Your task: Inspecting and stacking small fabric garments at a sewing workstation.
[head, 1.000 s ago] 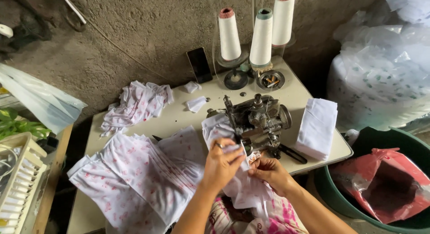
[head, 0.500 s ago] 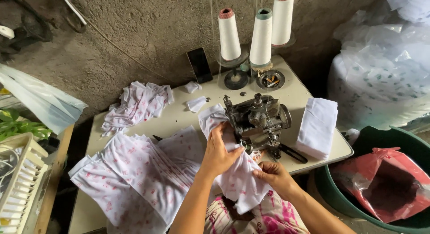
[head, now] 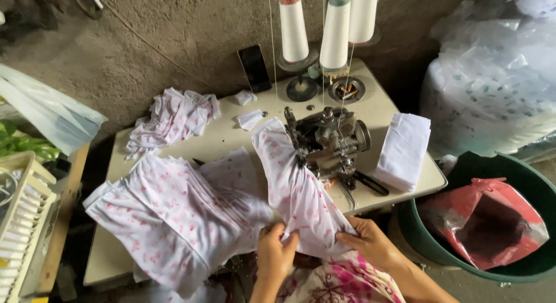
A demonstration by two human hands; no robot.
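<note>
Cream sewing table (head: 220, 142) (cluttered), rough concrete wall (head: 174, 36) behind.

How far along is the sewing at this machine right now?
Apparently done: a fanned stack of printed pieces lies left of the sewing machine. In hand: the left hand and right hand grip one printed piece trailing from the machine. Possibly left: a crumpled pile at the table's back.

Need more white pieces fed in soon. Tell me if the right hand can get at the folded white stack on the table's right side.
Probably yes. The right hand grips the pink-printed cloth at the table's near edge, and the white stack lies just beyond it, right of the sewing machine, with only a dark tool between.
</note>
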